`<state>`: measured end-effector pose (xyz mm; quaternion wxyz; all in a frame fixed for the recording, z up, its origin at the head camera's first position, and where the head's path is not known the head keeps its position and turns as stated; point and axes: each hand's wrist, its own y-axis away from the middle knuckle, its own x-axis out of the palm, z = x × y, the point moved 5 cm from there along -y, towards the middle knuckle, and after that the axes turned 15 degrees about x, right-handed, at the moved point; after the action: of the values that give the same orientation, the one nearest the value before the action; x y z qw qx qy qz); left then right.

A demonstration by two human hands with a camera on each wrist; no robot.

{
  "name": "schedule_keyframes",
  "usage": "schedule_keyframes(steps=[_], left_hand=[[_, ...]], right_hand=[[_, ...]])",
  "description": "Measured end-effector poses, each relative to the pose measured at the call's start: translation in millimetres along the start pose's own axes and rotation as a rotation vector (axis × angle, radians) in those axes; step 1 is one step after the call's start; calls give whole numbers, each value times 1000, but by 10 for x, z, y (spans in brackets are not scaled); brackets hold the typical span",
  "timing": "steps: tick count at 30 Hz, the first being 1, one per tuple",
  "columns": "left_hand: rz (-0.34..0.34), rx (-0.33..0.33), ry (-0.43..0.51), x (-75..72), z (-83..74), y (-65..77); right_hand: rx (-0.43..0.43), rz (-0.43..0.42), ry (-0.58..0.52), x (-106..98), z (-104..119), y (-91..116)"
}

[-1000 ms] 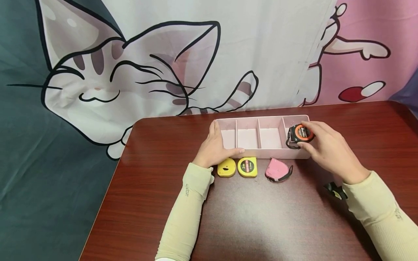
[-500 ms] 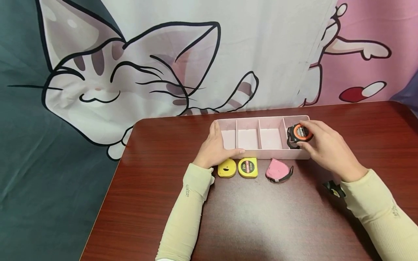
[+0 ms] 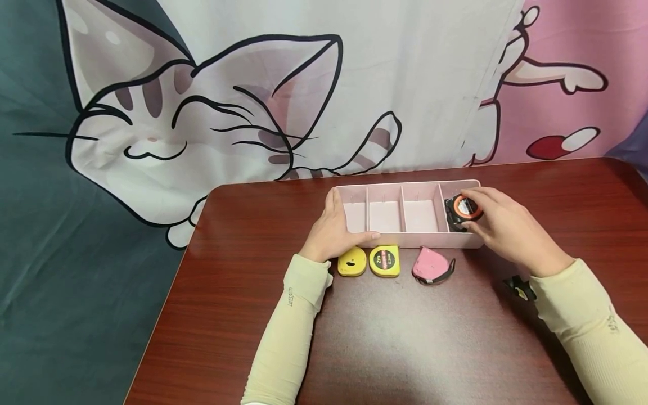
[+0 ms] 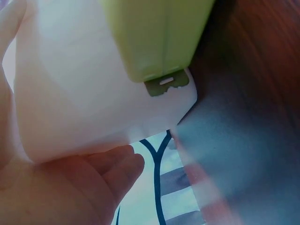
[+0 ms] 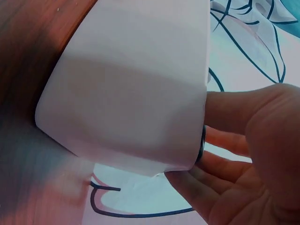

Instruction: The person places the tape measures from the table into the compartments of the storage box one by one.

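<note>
A dark red-brown wood-grain table [image 3: 228, 315] bears a pale pink, four-compartment plastic tray [image 3: 427, 241]. Left hand [image 3: 331, 229]: thumb spread from fingers, braced at the tray's left end and front wall, presumably to steady it. Right hand [image 3: 511, 228]: thumb and fingers pinch a rounded black tape measure with an orange ring [image 3: 464, 208], a grip that should allow fine control. This tape measure is in the rightmost compartment, pale label visible; floor contact cannot be confirmed. A pink strapped tape measure [image 3: 430, 264] lies in front of the tray.
</note>
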<state>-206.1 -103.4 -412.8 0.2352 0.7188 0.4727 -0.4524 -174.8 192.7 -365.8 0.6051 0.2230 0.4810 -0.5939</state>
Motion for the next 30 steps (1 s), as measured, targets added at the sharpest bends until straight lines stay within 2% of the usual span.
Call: schedule_keyframes(steps=[21,30], left_hand=[[9,3,0,3,-8,-3],[9,1,-4,-6,-11,-1]], right_hand=[[-17,74,46,76,-4,-97],[-67,84,65,101,4,-129]])
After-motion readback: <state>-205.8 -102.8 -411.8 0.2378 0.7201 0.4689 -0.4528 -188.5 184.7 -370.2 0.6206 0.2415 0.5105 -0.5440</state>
